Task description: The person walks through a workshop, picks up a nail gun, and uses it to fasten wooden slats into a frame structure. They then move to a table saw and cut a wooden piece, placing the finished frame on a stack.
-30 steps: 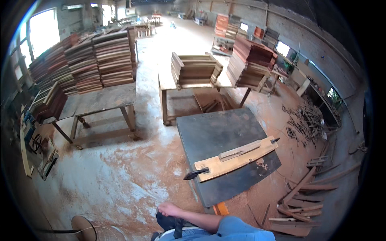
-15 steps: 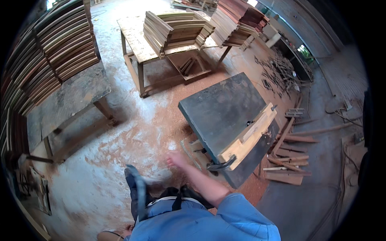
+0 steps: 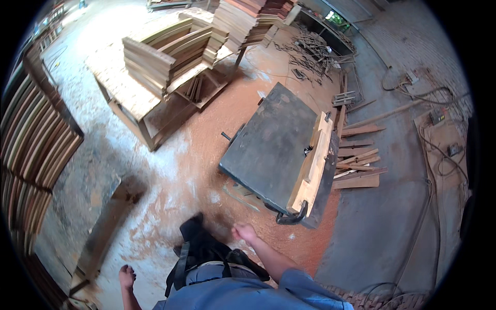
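My left hand [image 3: 126,277] hangs low at the left, beside the dark workbench [image 3: 82,181], its fingers curled in and nothing visible in them. In front of my body is my right hand [image 3: 244,232], loosely closed with no object showing. It is nearest to the dark flat-topped machine table [image 3: 268,139] but apart from it. A pale wooden fence [image 3: 312,173] runs along the table's right side. A black clamp [image 3: 293,218] grips the fence's near end.
Curved wooden slats [image 3: 31,134] are stacked at the left. Assembled wooden frames [image 3: 175,57] sit on a pale worktable [image 3: 111,75] ahead. Offcuts [image 3: 359,163] lie right of the machine; a tangle of clamps [image 3: 310,54] lies beyond it. Cables [image 3: 431,95] cross the floor at right.
My view has turned and moved forward, so the machine table and frames appear shifted. My left hand has swung up into clearer sight. My right hand stays in front of me, loosely closed.
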Demonstrator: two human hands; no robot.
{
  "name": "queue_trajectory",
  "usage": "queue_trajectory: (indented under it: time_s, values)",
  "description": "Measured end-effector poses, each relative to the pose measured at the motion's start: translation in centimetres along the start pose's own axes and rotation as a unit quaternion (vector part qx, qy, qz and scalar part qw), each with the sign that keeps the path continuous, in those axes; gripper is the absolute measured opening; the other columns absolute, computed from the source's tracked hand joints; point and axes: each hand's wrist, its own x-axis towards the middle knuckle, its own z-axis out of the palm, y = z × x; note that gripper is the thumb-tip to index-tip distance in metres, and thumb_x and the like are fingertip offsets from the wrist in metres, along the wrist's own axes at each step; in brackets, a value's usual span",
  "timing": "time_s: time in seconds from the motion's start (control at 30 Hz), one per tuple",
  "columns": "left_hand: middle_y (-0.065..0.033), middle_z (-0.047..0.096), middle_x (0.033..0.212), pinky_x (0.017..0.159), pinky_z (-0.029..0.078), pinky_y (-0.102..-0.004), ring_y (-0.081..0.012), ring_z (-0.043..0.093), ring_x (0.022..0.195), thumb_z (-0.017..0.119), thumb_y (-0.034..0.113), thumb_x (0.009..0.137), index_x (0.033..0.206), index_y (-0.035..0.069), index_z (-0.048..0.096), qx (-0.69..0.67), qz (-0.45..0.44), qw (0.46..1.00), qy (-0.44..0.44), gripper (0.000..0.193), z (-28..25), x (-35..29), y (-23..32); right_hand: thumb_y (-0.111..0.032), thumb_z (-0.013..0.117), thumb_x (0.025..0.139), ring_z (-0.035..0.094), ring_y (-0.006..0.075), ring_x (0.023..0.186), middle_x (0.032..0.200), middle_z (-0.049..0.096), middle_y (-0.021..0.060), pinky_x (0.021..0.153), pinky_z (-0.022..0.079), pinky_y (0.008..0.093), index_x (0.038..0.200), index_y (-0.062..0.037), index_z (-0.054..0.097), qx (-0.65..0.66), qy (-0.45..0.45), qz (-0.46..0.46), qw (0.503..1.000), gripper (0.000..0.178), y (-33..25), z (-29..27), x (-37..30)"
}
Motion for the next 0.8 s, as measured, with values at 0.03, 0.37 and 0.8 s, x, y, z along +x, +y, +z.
queue_trajectory:
  time_s: [0.03,0.37,0.8]
  values:
    - [-0.0061,0.059,0.079,0.049,0.047,-0.0273,-0.0129,0.055,0.059,0.051,0.018,0.093,0.128,-0.006,0.049,0.021,0.029,0.999,-0.021,0.042,1.9,2.4,3.5,-0.024,0.052,0.097,0.059,0.0141,0.057,0.071,0.061,0.0043,0.055,0.053,0.0269,0.084,-0.0041,0.062,0.007,-0.012,0.013,1.000,0.026,1.7,-0.8,0.7]
    - [-0.0070,0.061,0.074,0.054,0.051,-0.0269,-0.0152,0.058,0.057,0.052,0.020,0.098,0.102,-0.001,0.058,0.010,0.032,0.933,-0.358,0.023,30.0,7.5,37.4,-0.027,0.056,0.097,0.063,0.0201,0.062,0.082,0.063,0.0101,0.055,0.056,0.0339,0.108,-0.0008,0.056,0.316,0.184,0.087,0.927,0.029,12.0,-8.3,-1.7]
    - [-0.0058,0.057,0.064,0.042,0.044,-0.0301,-0.0166,0.054,0.049,0.049,0.037,0.099,0.081,0.008,0.054,0.079,0.106,0.895,-0.426,0.034,66.9,15.5,66.3,-0.032,0.049,0.099,0.064,0.0275,0.084,0.105,0.064,0.0140,0.071,0.056,0.0421,0.134,-0.0042,0.046,0.516,0.329,0.261,0.747,0.044,23.0,10.5,-9.8]
